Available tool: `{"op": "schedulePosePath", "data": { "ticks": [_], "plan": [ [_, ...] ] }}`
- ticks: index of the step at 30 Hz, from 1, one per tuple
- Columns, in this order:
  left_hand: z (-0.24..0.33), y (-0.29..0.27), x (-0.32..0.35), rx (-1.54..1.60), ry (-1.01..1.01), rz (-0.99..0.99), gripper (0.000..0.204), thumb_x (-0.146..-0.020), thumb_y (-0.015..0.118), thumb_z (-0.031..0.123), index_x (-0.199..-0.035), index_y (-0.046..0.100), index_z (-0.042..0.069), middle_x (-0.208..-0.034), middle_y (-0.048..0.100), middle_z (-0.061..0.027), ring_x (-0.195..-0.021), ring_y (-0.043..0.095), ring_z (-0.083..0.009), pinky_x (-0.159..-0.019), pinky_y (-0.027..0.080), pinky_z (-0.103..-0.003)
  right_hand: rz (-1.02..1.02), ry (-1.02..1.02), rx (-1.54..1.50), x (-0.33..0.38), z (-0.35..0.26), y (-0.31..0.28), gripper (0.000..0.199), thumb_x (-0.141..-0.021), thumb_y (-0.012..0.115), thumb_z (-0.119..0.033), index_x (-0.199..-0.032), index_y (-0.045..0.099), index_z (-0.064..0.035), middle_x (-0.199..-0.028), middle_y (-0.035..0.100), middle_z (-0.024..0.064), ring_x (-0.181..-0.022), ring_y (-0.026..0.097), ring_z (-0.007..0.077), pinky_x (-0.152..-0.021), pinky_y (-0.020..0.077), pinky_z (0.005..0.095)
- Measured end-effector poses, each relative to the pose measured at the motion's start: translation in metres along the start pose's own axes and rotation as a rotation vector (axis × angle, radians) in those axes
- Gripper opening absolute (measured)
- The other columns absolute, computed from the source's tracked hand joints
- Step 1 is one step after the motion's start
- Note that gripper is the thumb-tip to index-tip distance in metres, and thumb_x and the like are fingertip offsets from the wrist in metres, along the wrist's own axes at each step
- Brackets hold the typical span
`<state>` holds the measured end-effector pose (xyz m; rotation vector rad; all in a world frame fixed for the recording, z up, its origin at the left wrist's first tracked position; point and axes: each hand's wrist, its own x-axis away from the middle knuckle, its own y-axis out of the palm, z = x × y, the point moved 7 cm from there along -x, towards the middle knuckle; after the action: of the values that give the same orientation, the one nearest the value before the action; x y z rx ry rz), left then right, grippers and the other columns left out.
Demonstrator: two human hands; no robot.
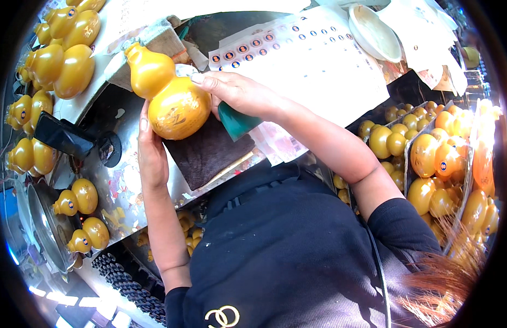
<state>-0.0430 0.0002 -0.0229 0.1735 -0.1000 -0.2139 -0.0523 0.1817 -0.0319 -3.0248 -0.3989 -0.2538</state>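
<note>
Gourds and sticker sheet around hands

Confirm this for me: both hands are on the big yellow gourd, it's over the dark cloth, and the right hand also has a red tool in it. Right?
Not quite. In the head view the tool under the right hand is green, not red. The rest holds: the left hand and the right hand are both on the gourd, which sits over the dark cloth.
</note>
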Motion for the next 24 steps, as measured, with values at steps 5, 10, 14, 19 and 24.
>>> {"op": "schedulePosePath", "data": {
  "ticks": [5, 10, 14, 19, 24],
  "plan": [
    [0.0, 0.009, -0.001, -0.125, 0.041, 0.079, 0.061, -0.098, 0.042, 0.048, -0.137, 0.038, 0.001, -0.133, 0.047, -0.0114, -0.128, 0.042, -0.02, -0.109, 0.028, -0.035, 0.038, -0.02, 0.227, 0.001, -0.005, 0.007, 0.085, -0.082, 0.052, -0.071, -0.13, 0.049, -0.0008, -0.111, 0.06, 0.0166, -0.094, 0.062, 0.0209, -0.081, 0.0494, 0.0299],
    [-0.004, 0.006, -0.002, -0.123, 0.051, 0.058, 0.06, -0.099, 0.04, 0.048, -0.137, 0.038, 0.002, -0.134, 0.047, -0.0111, -0.127, 0.043, -0.0197, -0.109, 0.029, -0.035, 0.031, 0.003, 0.178, -0.002, 0.001, 0.006, 0.085, -0.081, 0.055, -0.07, -0.131, 0.049, -0.0013, -0.101, 0.062, 0.0133, -0.084, 0.062, 0.0162, -0.076, 0.0502, 0.0276],
    [-0.007, 0.003, -0.001, -0.138, 0.015, 0.086, 0.058, -0.1, 0.034, 0.048, -0.138, 0.038, 0.003, -0.135, 0.046, -0.0106, -0.127, 0.043, -0.0194, -0.109, 0.029, -0.036, 0.046, 0.004, 0.155, -0.002, 0.003, 0.004, 0.082, -0.082, 0.054, -0.07, -0.127, 0.052, -0.0026, -0.09, 0.062, 0.0089, -0.076, 0.06, 0.0118, -0.071, 0.0498, 0.0253],
    [-0.013, -0.005, -0.003, -0.11, 0.026, 0.096, 0.059, -0.101, 0.028, 0.049, -0.139, 0.038, 0.005, -0.136, 0.046, -0.0103, -0.128, 0.042, -0.0197, -0.109, 0.029, -0.036, -0.008, 0.009, 0.079, -0.005, 0.004, 0.003, 0.067, -0.089, 0.049, -0.064, -0.119, 0.057, -0.0046, -0.075, 0.058, 0.0035, -0.067, 0.057, 0.0092, -0.063, 0.0475, 0.0222],
    [-0.01, -0.008, -0.005, -0.146, 0.02, 0.165, 0.062, -0.102, 0.024, 0.049, -0.136, 0.041, -0.001, -0.132, 0.049, -0.0152, -0.125, 0.046, -0.0224, -0.107, 0.033, -0.036, 0.119, 0.221, -0.326, 0.003, 0.022, -0.007, 0.049, -0.095, 0.047, -0.05, -0.112, 0.058, -0.0055, -0.072, 0.058, 0.0023, -0.067, 0.058, 0.0098, -0.062, 0.0471, 0.0215]
  ]
}}
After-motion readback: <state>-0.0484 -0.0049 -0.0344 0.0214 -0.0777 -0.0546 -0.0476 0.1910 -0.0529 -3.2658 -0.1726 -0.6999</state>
